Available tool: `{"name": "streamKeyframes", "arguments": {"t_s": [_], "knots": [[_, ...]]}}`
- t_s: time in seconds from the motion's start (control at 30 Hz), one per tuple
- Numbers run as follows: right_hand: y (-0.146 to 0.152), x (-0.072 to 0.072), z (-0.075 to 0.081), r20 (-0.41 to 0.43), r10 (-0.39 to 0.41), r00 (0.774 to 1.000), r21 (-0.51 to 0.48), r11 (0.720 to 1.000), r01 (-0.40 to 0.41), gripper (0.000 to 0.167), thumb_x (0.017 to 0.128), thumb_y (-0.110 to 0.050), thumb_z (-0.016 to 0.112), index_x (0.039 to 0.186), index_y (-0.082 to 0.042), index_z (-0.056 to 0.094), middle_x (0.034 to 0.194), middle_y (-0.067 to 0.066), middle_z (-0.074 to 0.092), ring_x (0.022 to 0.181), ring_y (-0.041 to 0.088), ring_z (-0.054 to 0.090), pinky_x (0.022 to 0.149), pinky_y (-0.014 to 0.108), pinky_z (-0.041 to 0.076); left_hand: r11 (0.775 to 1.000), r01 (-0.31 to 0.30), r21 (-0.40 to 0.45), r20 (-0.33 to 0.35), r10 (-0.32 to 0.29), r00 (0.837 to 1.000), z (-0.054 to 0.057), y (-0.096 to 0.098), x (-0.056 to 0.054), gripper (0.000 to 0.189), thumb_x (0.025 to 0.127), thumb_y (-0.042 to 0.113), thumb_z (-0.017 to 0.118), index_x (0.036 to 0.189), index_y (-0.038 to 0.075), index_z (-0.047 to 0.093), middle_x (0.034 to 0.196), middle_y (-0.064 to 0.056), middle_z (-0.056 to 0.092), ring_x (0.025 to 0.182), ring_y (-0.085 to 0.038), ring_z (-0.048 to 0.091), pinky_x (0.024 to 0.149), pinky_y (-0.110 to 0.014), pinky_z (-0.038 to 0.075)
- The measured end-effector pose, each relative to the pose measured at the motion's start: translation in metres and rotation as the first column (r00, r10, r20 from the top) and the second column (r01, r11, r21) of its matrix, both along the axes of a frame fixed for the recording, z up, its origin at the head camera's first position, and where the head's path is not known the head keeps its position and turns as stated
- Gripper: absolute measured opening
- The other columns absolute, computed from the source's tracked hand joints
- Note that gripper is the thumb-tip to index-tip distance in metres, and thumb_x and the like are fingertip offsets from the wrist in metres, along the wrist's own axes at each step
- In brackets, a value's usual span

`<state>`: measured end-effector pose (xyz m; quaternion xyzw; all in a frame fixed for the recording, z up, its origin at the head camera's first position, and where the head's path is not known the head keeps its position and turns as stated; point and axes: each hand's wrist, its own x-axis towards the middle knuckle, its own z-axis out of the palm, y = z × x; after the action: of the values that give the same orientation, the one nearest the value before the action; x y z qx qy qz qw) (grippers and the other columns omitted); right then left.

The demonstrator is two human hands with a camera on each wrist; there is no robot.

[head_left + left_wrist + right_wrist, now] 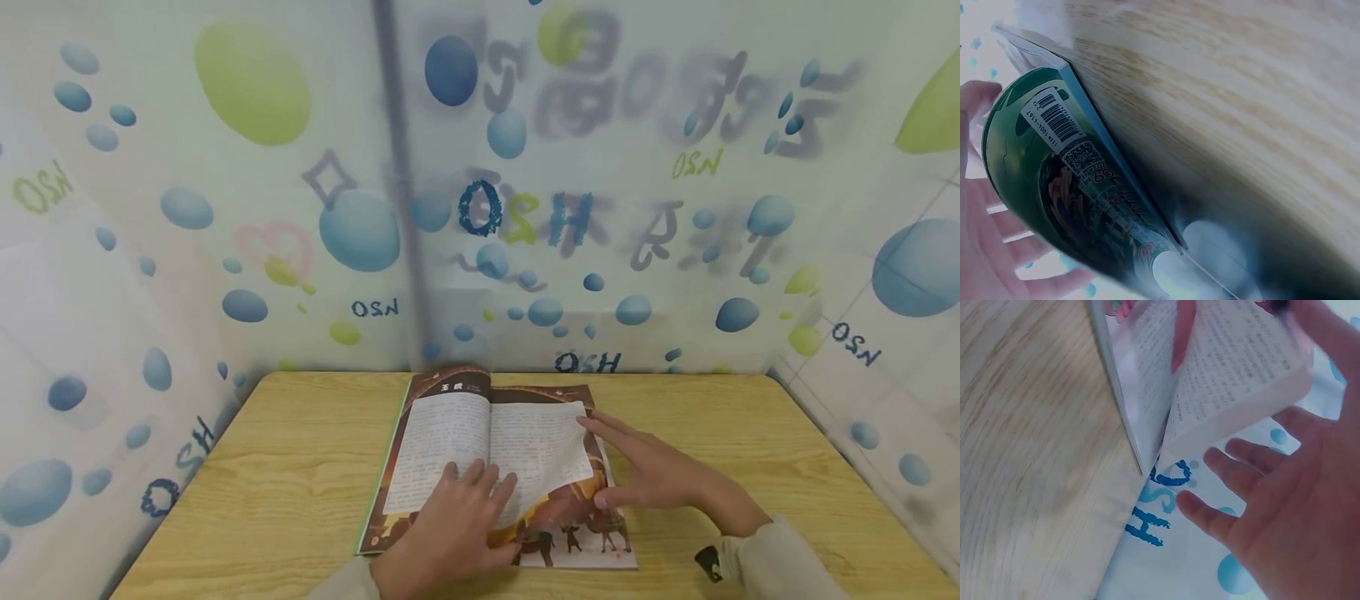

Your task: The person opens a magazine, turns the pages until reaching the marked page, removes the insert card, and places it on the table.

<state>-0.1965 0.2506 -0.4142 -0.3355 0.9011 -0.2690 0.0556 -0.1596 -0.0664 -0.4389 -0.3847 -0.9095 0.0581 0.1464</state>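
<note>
An open magazine (540,433), with printed text and brown illustrated borders, lies on the wooden table. My left hand (457,525) rests across its lower middle near the fold, fingers spread and fairly straight. In the left wrist view, the green back cover (1022,150) with its barcode bows up beside that hand. At the right page's outer edge is my right hand (660,471), fingers extended and fingertips at the page's upper corner. The right wrist view has printed pages (1229,369) raised off the rest, with the thumb at their edge and the other fingers loosely spread.
The wooden table (300,467) extends to both sides of the magazine. Behind it stands a pale wall covering (465,275) with blue and green drops and H2O lettering. A small dark object (708,563) sits at the right sleeve's cuff.
</note>
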Motion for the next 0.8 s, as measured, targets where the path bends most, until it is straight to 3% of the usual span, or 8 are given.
{"name": "streamKeyframes", "arguments": {"t_s": [0.17,0.27,0.37,0.5,0.6,0.8], "knots": [[-0.002,0.002,0.004,0.132,0.002,0.991,-0.055,0.998,0.005,0.078,0.094,-0.038,0.066,0.158,-0.017,0.028,0.16,0.022,0.025,0.143,0.048,0.028,0.103,0.071,0.032,0.995,0.058,0.082,-0.06,-0.053,0.997,0.001,0.0,-0.001,0.071,0.087,0.061,0.061,0.142,0.017,0.05,0.127,-0.005,0.061,0.112,-0.023,0.061,0.083,-0.045,0.053],[-0.004,0.004,0.007,0.243,-0.017,0.97,-0.085,0.996,0.039,0.063,0.103,-0.035,0.051,0.158,-0.014,0.027,0.161,0.02,0.024,0.145,0.046,0.022,0.108,0.071,0.024,0.99,0.096,0.102,-0.103,-0.086,0.991,0.002,0.001,-0.002,0.081,0.086,0.057,0.067,0.151,0.018,0.039,0.144,-0.008,0.052,0.124,-0.024,0.055,0.092,-0.046,0.052],[-0.005,0.006,0.008,0.298,-0.045,0.953,-0.11,0.991,0.081,0.054,0.109,-0.032,0.035,0.158,-0.012,0.025,0.161,0.021,0.021,0.146,0.047,0.018,0.109,0.072,0.019,0.982,0.155,0.106,-0.136,-0.14,0.981,0.003,0.002,-0.001,0.09,0.084,0.051,0.075,0.156,0.021,0.031,0.157,-0.009,0.037,0.138,-0.025,0.043,0.103,-0.05,0.045],[-0.006,0.005,0.007,0.292,-0.092,0.952,-0.132,0.982,0.136,0.056,0.11,-0.033,0.029,0.16,-0.011,0.018,0.164,0.019,0.014,0.148,0.046,0.01,0.111,0.071,0.014,0.97,0.234,0.064,-0.143,-0.223,0.964,0.007,0.002,-0.001,0.095,0.082,0.04,0.08,0.159,0.026,0.025,0.166,-0.006,0.016,0.151,-0.025,0.017,0.114,-0.056,0.028],[-0.007,0.004,0.004,0.268,-0.147,0.952,-0.107,0.978,0.181,0.06,0.109,-0.039,0.033,0.161,-0.014,0.014,0.165,0.016,0.01,0.149,0.043,0.008,0.111,0.071,0.014,0.967,0.256,-0.011,-0.167,-0.254,0.953,0.007,0.001,-0.001,0.091,0.084,0.035,0.079,0.159,0.027,0.027,0.167,-0.003,0.013,0.153,-0.024,0.007,0.117,-0.057,0.021],[-0.009,0.004,-0.008,0.207,-0.229,0.951,-0.001,0.972,0.235,0.071,0.104,-0.047,0.042,0.16,-0.01,0.018,0.164,0.02,0.015,0.148,0.046,0.015,0.111,0.071,0.017,0.964,0.226,-0.142,-0.25,-0.256,0.934,0.004,0.0,-0.004,0.065,0.09,0.046,0.069,0.148,0.027,0.048,0.159,-0.002,0.036,0.15,-0.024,0.022,0.119,-0.054,0.015]]}}
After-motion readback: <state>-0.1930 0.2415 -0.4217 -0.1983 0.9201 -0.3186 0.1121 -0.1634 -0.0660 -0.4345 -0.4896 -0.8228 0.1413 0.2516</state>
